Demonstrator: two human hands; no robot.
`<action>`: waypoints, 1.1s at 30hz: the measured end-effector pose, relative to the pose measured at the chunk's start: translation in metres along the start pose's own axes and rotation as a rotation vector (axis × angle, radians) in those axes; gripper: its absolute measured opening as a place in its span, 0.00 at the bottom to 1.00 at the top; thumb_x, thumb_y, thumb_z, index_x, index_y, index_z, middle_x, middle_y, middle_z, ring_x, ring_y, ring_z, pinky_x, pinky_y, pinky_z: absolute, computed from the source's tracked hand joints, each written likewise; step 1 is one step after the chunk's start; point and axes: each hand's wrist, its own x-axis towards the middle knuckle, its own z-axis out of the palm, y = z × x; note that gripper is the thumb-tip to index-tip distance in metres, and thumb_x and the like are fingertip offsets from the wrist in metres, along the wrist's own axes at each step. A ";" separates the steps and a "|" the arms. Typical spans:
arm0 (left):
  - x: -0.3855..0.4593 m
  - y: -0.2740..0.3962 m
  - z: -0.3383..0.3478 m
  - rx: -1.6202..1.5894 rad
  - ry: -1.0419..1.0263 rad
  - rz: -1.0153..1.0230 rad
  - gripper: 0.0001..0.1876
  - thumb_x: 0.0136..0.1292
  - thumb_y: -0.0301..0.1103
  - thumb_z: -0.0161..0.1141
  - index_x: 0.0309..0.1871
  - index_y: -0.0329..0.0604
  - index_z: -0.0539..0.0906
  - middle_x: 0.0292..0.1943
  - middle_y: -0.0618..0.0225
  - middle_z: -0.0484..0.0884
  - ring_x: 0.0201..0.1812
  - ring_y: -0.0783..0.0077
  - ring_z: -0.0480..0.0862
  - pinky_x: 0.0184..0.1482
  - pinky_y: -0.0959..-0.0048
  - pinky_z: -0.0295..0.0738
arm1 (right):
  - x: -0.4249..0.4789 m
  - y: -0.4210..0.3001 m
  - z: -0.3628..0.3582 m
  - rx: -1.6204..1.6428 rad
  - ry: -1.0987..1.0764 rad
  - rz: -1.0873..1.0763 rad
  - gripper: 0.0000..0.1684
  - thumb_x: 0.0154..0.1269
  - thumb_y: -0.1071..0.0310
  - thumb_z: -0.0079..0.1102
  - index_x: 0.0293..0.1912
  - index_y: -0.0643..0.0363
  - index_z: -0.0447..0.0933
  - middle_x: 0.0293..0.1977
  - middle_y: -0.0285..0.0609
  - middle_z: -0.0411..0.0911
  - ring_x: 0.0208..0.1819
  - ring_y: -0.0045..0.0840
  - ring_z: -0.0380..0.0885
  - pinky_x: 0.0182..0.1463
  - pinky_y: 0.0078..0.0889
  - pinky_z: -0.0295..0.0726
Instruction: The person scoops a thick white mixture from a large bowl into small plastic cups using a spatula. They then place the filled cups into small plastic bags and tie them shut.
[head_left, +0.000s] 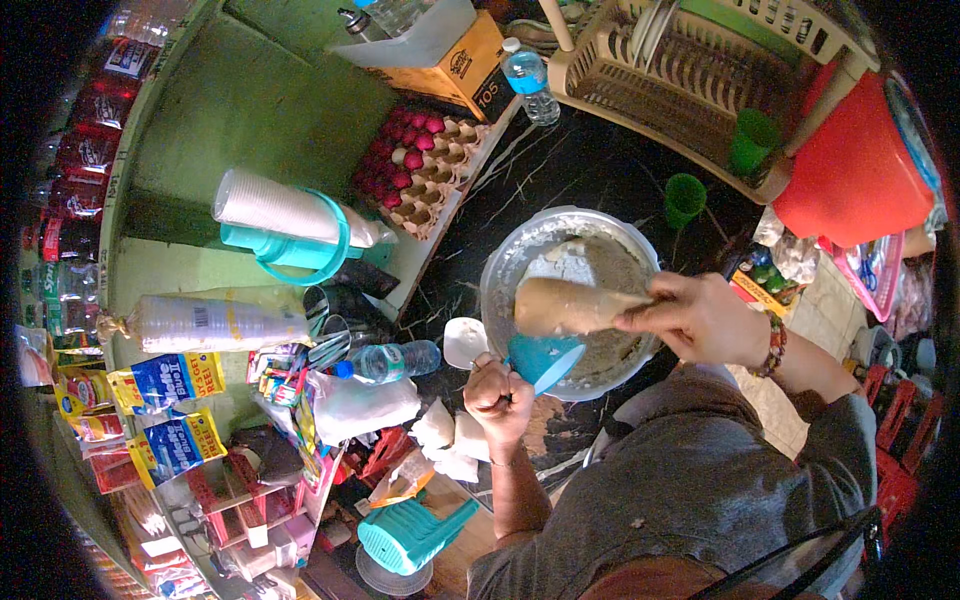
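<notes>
A round translucent plastic basin (495, 281) stands on the black marbled counter, with white powder (559, 264) and greyish-tan material in it. Over it, my right hand (701, 319) grips the narrow end of a tan tapered object (562, 306). Its outline is blurred; it looks like a filled plastic bag, but I cannot be sure. My left hand (499, 397) is closed around the handle of a blue plastic cup (546, 361), which is tilted over the basin's near-left rim. What the cup holds cannot be made out. A small white bowl (465, 343) sits just left of the basin.
Egg trays (427, 169) with pink eggs, a water bottle (532, 86) and a beige dish rack (660, 112) line the far side. Right of the basin is a green cup (685, 199). Another bottle (397, 361) and white packets (450, 435) lie left.
</notes>
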 end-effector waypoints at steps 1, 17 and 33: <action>-0.004 -0.002 0.000 -0.033 0.035 0.004 0.14 0.43 0.13 0.49 0.16 0.44 0.58 0.14 0.73 0.62 0.18 0.73 0.61 0.31 0.72 0.63 | -0.003 0.010 0.004 -0.072 -0.016 0.024 0.25 0.48 0.74 0.61 0.47 0.38 0.82 0.27 0.37 0.71 0.23 0.32 0.75 0.24 0.31 0.76; -0.022 0.000 0.010 -0.878 0.413 -0.475 0.20 0.60 0.24 0.56 0.17 0.49 0.58 0.22 0.74 0.69 0.28 0.75 0.67 0.36 0.74 0.67 | -0.013 0.012 0.030 -0.075 0.007 0.114 0.26 0.50 0.71 0.59 0.50 0.35 0.80 0.31 0.38 0.73 0.25 0.33 0.78 0.26 0.34 0.79; -0.040 -0.032 -0.004 -1.009 0.418 -0.606 0.19 0.58 0.45 0.68 0.27 0.50 0.67 0.28 0.73 0.72 0.37 0.68 0.77 0.42 0.62 0.78 | -0.010 -0.020 0.019 0.113 0.089 0.055 0.27 0.51 0.70 0.60 0.52 0.35 0.79 0.34 0.41 0.74 0.25 0.36 0.78 0.28 0.33 0.81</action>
